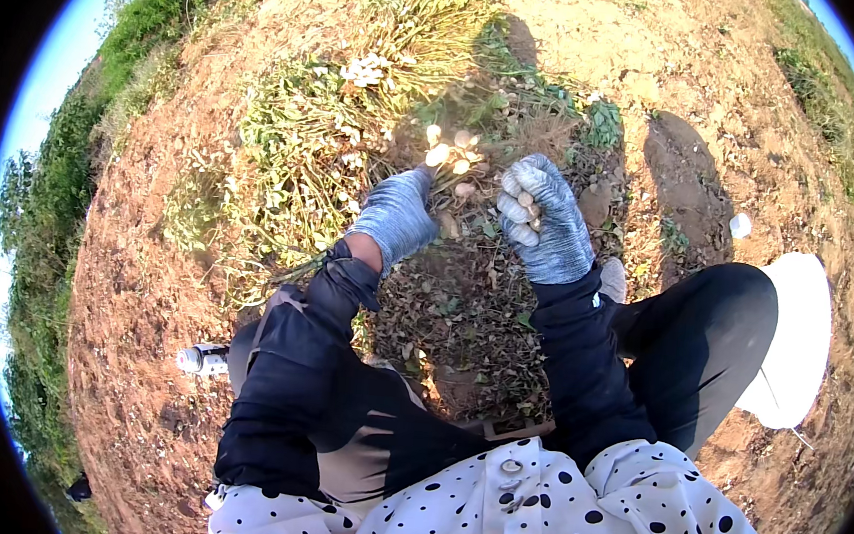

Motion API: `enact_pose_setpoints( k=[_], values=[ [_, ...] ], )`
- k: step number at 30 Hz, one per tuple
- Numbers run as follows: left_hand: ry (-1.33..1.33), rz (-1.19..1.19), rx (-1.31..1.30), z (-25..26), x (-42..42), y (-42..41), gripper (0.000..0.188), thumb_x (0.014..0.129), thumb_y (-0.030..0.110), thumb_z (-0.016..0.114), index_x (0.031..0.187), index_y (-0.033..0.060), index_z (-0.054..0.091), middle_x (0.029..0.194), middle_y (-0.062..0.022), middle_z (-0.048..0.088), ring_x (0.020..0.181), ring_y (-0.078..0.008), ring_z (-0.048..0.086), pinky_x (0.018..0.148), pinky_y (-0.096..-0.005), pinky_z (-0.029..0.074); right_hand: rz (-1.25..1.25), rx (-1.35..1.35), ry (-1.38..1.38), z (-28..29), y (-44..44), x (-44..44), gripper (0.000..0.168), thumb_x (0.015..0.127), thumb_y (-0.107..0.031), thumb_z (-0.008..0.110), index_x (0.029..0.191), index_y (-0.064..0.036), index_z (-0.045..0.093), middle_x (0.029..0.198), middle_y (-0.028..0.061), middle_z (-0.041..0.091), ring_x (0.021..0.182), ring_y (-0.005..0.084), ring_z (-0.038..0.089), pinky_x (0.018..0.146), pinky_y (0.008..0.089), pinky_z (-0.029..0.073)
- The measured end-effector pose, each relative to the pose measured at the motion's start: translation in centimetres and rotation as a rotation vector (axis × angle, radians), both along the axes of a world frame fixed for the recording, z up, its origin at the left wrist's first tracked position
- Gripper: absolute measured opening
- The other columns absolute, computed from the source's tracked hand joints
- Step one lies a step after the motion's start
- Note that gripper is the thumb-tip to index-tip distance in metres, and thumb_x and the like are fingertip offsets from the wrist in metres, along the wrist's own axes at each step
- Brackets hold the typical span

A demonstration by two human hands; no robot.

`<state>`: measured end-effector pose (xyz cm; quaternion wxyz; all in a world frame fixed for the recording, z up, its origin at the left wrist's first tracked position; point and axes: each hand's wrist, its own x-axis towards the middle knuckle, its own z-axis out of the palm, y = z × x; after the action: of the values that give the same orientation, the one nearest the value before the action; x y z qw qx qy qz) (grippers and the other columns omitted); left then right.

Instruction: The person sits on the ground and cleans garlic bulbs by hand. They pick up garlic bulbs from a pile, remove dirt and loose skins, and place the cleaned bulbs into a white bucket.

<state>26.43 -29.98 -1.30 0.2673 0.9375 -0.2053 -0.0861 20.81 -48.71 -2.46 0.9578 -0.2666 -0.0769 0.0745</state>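
Observation:
My left hand point(399, 212), in a grey knit glove, is closed around the stems of a peanut plant. A cluster of pale peanut pods point(451, 152) sticks out just past its fingers, lit by the sun. To the right of it, my right hand point(544, 216) is gloved the same way and curled into a fist. A few peanut pods point(531, 206) show between its fingers and palm. A short gap separates the two hands. Beneath them lies a mat of dry leaves and plant litter point(461, 307).
Pulled peanut plants point(309, 145) are heaped on the left and ahead, with a clump of pods point(366, 71) on top. A white bucket point(793, 341) stands by my right knee, near a small white object point(740, 225). A bottle point(201, 360) lies at left on bare soil point(146, 297).

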Motion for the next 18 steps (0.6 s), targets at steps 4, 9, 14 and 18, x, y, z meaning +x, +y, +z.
enact_pose_setpoints(
  k=[4,9,14,18],
  values=[
    [-0.003,-0.056,-0.075,0.1,-0.1,-0.5,0.053,0.066,0.013,0.071,0.117,0.0046,0.054,0.098,-0.0212,0.063,0.090,-0.0368,0.061,0.076,-0.0402,0.050,0.150,0.363,-0.115,-1.0,-0.8,-0.2,0.029,0.091,-0.005,0.047,0.119,0.002,0.049,0.079,0.0052,0.045,0.052,0.0058,0.041,0.034,0.0135,0.035],
    [-0.023,-0.106,-0.099,-0.3,0.1,-0.1,0.057,0.065,0.020,0.077,0.115,0.0049,0.055,0.098,-0.0203,0.063,0.089,-0.0360,0.062,0.076,-0.0407,0.050,-0.208,-0.407,-0.086,1.6,-0.7,-1.3,0.028,0.089,-0.007,0.054,0.116,0.002,0.055,0.076,0.0040,0.054,0.055,0.0049,0.047,0.039,0.0167,0.035],
    [-0.079,0.126,-0.017,0.3,1.3,2.8,0.055,0.070,0.026,0.075,0.115,0.0023,0.055,0.098,-0.0211,0.064,0.091,-0.0356,0.062,0.078,-0.0404,0.050,-0.859,-0.616,0.014,1.6,-7.1,-0.1,0.017,0.088,-0.009,0.060,0.104,-0.001,0.063,0.064,-0.0003,0.058,0.050,0.0033,0.051,0.044,0.0152,0.040],
    [-0.119,0.114,-0.023,0.0,0.7,1.9,0.057,0.069,0.026,0.074,0.116,0.0011,0.054,0.101,-0.0212,0.063,0.092,-0.0360,0.061,0.079,-0.0404,0.050,-0.588,-0.720,-0.016,3.0,-3.9,-0.6,0.017,0.085,-0.010,0.065,0.100,-0.002,0.064,0.066,0.0002,0.060,0.049,0.0043,0.052,0.042,0.0175,0.036]
  ],
)
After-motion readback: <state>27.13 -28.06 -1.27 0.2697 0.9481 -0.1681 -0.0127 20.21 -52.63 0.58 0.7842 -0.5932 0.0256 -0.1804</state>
